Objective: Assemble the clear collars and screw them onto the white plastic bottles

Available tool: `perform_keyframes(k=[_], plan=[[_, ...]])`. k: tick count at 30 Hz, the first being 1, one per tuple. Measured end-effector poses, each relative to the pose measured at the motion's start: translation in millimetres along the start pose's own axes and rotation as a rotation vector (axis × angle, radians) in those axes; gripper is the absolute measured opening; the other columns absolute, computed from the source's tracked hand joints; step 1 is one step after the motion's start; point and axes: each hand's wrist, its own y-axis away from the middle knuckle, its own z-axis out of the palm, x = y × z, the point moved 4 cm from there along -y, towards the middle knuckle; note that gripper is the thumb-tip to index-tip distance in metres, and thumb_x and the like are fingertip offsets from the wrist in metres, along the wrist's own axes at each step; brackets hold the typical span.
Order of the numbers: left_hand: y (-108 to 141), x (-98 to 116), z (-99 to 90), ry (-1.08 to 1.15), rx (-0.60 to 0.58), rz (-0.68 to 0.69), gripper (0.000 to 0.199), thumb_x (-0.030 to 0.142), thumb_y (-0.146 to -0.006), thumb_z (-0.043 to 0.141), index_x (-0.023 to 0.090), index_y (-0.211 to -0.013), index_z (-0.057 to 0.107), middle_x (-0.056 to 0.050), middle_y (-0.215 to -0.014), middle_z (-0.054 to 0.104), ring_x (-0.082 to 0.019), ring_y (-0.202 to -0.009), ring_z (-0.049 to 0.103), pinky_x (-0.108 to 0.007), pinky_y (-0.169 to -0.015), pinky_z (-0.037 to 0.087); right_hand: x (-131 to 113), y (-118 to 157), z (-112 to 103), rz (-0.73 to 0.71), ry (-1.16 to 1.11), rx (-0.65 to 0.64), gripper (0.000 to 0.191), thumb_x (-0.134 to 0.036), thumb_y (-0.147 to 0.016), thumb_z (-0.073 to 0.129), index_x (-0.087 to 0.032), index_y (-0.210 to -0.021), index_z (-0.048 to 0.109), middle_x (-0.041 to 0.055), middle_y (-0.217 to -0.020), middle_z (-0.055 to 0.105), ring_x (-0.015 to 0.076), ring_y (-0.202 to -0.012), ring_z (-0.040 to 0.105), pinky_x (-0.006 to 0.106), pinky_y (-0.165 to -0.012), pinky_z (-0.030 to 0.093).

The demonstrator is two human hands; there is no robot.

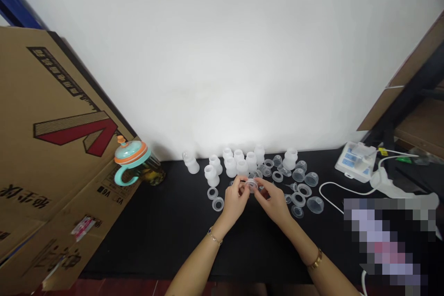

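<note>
Between both hands is a translucent ring (251,183), held at its rim above the black table (166,240). My left hand (236,196) pinches its left side, and my right hand (273,200) grips its right side with thumb and fingers. Behind them stand several white bottles (242,167). To the left of my left hand lie two loose rings, one a clear ring (218,204). Right of my right hand are several clear rings and domed caps, among them a clear dome (315,205). One bottle (190,163) with a clear top stands apart at the left.
A jug (138,164) with a teal lid and handle stands at the left by a large cardboard box (69,148). On the right are a white device (356,162) and a white cable (333,199). A white wall (222,55) rises behind the table.
</note>
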Motion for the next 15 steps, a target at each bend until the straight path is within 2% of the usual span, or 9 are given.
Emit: perform_keyframes(k=[5, 11, 15], plan=[[2.1, 4.6, -0.3, -0.027, 0.012, 0.021, 0.017, 0.034, -0.097, 0.052, 0.021, -0.105, 0.060, 0.000, -0.074, 0.072, -0.016, -0.062, 0.064, -0.024, -0.060, 0.044, 3.5, -0.9, 1.3, 0.021, 0.001, -0.026, 0.030, -0.033, -0.091, 0.056, -0.019, -0.114, 0.071, 0.0067, -0.093, 0.076, 0.0160, -0.060, 0.064, 0.025, -0.053, 0.052], [4.2, 7.7, 1.9, -0.074, -0.037, 0.029, 0.026, 0.039, -0.097, 0.054, 0.024, -0.117, 0.061, -0.004, -0.089, 0.079, -0.020, -0.070, 0.070, -0.025, -0.061, 0.046, 1.8, -3.2, -0.5, 0.011, -0.016, -0.028, 0.032, -0.032, -0.093, 0.053, -0.019, -0.116, 0.071, 0.0083, -0.096, 0.075, 0.0169, -0.062, 0.063, 0.028, -0.058, 0.053], [5.7, 7.6, 2.9, -0.091, -0.045, 0.046, 0.030, 0.044, -0.099, 0.051, 0.024, -0.119, 0.061, -0.005, -0.084, 0.077, -0.022, -0.068, 0.070, -0.027, -0.063, 0.046, -0.5, -2.8, -0.3, -0.009, -0.037, -0.019, 0.033, -0.032, -0.095, 0.050, -0.021, -0.120, 0.070, 0.0091, -0.098, 0.074, 0.0169, -0.063, 0.063, 0.029, -0.060, 0.054]])
